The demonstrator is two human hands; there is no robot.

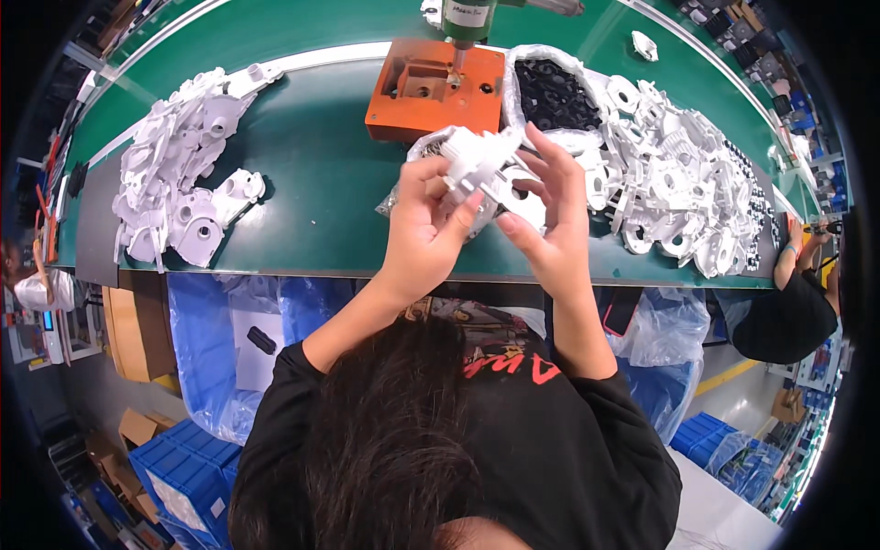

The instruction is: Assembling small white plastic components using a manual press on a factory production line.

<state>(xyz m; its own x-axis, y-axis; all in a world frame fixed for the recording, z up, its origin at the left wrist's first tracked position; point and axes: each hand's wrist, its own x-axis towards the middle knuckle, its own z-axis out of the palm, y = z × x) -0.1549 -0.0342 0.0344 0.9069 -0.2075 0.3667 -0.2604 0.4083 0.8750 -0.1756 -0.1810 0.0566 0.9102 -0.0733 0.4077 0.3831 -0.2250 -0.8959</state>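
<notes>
My left hand (426,220) is closed on a white moulded plastic part (478,160), its thumb and fingers pinching the near left side. My right hand (557,206) curls around a second white plastic piece with a round hole (527,194), just right of the first. The two pieces overlap in view, and whether they are joined I cannot tell. Behind the hands, a clear plastic bag (426,147) with small metallic-looking bits is partly hidden. Beyond it sits an orange fixture block (394,115) with a recess, under the tip of a green press tool (467,27).
White plastic housings (202,229) lie heaped at the left of the green table (312,202). A bag of small black parts (555,96) stands right of the fixture. White holed pieces (678,174) pile up at the right. Blue plastic-lined bins (206,357) sit below the near edge.
</notes>
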